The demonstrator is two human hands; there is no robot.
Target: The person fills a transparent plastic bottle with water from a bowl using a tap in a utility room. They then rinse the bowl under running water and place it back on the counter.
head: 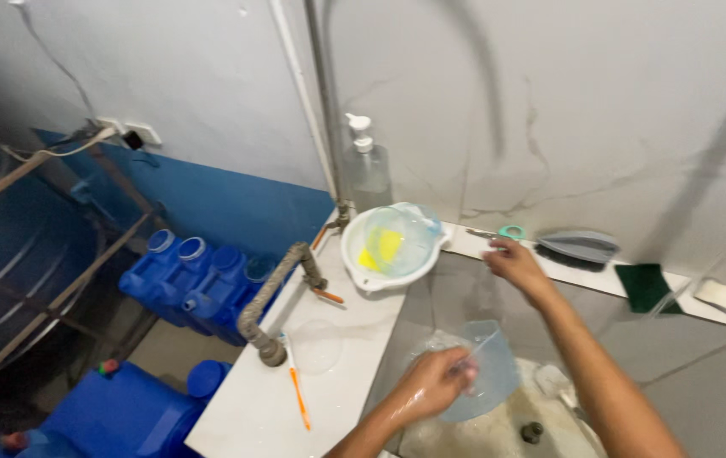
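The jug in the left hand at lower centre is clear, wet, glossy plastic. The white basin at centre is smooth plastic, holding clear plastic tubs. Scissors under the right hand have glossy teal plastic handles. The counter is smooth, pale, polished stone. At centre right, the brush is matt grey plastic and the scrub pad is rough green fibre. The drums at left are glossy blue plastic. The wall looks matt, cracked plaster.

Head view, down over sink
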